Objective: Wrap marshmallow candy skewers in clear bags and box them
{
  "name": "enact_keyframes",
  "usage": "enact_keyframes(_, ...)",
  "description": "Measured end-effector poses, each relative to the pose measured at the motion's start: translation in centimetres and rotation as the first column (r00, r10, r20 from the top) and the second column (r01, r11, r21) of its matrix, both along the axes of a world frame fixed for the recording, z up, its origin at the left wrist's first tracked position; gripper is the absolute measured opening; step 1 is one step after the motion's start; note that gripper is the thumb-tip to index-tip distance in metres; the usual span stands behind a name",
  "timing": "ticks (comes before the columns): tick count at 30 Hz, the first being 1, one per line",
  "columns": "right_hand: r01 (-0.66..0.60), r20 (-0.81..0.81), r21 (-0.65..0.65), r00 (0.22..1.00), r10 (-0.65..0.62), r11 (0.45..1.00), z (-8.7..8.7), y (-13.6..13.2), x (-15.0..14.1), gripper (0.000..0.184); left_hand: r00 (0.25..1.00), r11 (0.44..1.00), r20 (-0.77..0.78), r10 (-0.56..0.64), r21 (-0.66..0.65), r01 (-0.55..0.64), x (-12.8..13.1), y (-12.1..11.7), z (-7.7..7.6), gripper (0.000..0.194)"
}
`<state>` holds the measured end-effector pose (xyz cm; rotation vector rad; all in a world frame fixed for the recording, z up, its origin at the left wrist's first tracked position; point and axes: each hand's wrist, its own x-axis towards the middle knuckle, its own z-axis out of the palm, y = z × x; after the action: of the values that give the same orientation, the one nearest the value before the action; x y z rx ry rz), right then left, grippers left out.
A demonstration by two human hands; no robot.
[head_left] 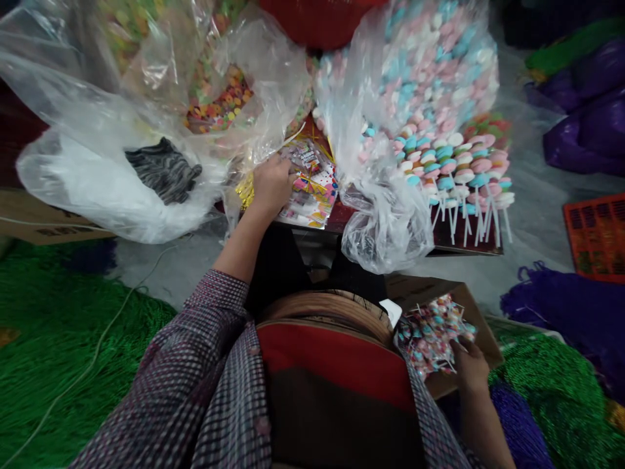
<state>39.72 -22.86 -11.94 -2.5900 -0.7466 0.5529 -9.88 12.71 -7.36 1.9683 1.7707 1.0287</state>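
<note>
My left hand [273, 182] rests at the table's front edge with its fingers curled. It lies between a bundle of gold twist ties [245, 191] and a stack of printed clear plastic bags [317, 195]; whatever its fingers pinch is hidden. Low on the right, my right hand [471, 365] reaches over an open cardboard box [481, 319], fingers stretched down toward its contents. Wrapped marshmallow skewers [434, 335] in pink, blue and white fill the box. Nothing shows clearly in that hand. Unwrapped marshmallow skewers [454, 163] lie in a row on the table's right, sticks toward me.
A big clear bag of pastel marshmallows [439, 65] stands behind the skewers. Bags of colourful gummies [219, 101] are at the back left, beside a white plastic bag [92, 182] with a dark striped bundle. Green strands [73, 326] cover the floor; an orange crate [596, 234] sits right.
</note>
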Motion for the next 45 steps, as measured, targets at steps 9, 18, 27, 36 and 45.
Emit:
enact_keyframes(9,0.031,-0.110,0.415,0.994,0.016,0.909,8.1,9.8,-7.4,0.004,0.973,0.998,0.227,0.035,0.047,-0.047,-0.8,-0.8,2.3,0.026)
enact_keyframes(18,-0.302,-0.286,0.819,0.522,0.803,0.488,13.4,24.3,-24.2,0.025,0.739,0.996,0.669,-0.086,0.048,0.072,4.1,-6.1,6.8,0.023)
enact_keyframes(27,-0.417,-0.175,0.822,0.464,0.868,0.389,11.7,27.5,-28.8,0.025,0.683,0.945,0.699,-0.213,-0.031,0.327,5.0,-7.9,7.3,0.020)
enact_keyframes(36,-0.503,-0.112,0.776,0.482,0.869,0.379,13.0,26.7,-25.1,0.047,0.562,0.784,0.798,-0.216,-0.201,0.587,3.3,-7.3,7.8,0.044)
enact_keyframes(45,-0.235,-0.383,0.817,0.460,0.801,0.526,11.5,26.3,-26.7,0.034,0.644,0.836,0.721,-0.255,-0.170,0.522,3.7,-8.2,7.0,0.058)
